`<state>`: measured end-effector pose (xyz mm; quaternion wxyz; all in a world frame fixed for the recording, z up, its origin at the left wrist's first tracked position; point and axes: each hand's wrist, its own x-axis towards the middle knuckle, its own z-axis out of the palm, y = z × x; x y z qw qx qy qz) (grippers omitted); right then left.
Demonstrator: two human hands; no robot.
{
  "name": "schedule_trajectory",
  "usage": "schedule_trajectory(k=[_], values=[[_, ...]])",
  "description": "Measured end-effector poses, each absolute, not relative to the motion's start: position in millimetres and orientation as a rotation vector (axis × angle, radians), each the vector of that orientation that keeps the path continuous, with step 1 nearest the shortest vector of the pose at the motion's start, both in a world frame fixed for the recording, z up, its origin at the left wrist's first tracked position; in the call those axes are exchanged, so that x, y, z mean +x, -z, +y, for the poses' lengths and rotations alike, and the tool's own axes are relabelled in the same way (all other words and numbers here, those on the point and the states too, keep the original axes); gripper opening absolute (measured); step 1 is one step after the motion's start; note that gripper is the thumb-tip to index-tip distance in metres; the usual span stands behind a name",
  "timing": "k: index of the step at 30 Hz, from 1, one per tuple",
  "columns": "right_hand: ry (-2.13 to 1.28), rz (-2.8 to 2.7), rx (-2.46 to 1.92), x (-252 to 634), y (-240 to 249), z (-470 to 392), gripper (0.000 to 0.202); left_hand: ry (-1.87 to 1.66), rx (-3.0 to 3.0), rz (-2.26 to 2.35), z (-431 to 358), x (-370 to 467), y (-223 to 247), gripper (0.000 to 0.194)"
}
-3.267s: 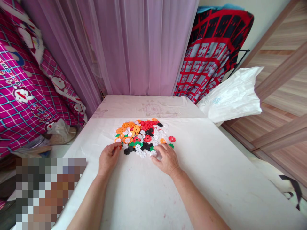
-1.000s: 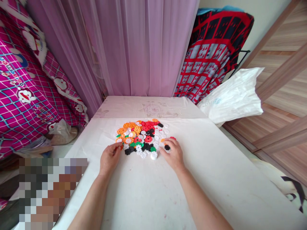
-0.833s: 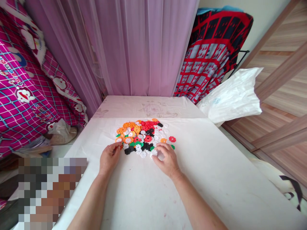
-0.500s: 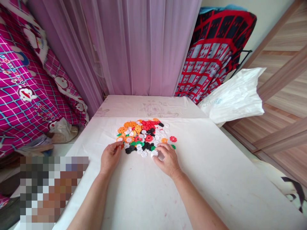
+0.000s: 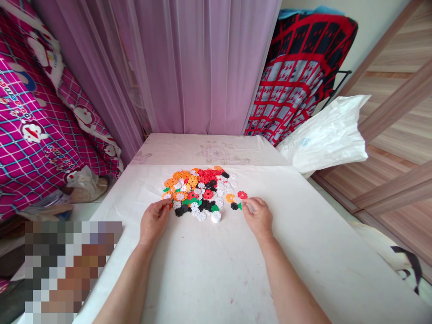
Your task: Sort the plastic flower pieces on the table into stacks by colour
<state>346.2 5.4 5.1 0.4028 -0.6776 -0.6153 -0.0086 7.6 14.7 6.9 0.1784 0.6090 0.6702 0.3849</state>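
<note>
A heap of notched plastic snowflake discs [image 5: 192, 181] in orange, red, white, black and green lies on the cloth-covered table. My left hand [image 5: 154, 220] is at the heap's left edge, thumb and fingertips pinched together; what they hold, if anything, is hidden. To the right of the heap, my right hand [image 5: 259, 218] pinches the edge of a green snowflake disc [image 5: 240, 206]. Around that disc lie a red disc [image 5: 242, 195], an orange disc [image 5: 230, 198] and a black disc [image 5: 234, 206]. A white disc [image 5: 216, 217] sits at the heap's front edge.
The white table cover [image 5: 209, 270] spreads under both forearms. A white plastic bag [image 5: 327, 137] stands by the table's right side. Purple curtains [image 5: 202, 67] hang behind, and a pink patterned cloth [image 5: 40, 108] hangs at the left.
My right hand has left the white disc at the heap's front and moved right to the green disc. The black disc beside it is now uncovered. My left hand stays about where it was.
</note>
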Motion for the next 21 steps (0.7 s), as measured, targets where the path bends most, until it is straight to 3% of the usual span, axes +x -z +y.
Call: schedule_trajectory(k=[13, 21], values=[[0.072, -1.695, -1.99, 346, -1, 6, 0.012, -1.068, 1.767, 1.917, 16, 7, -9, 0.035], [0.154, -1.816, -1.977, 342, -7, 18, 0.033, -1.071, 1.78, 1.914, 15, 8, -10, 0.034]])
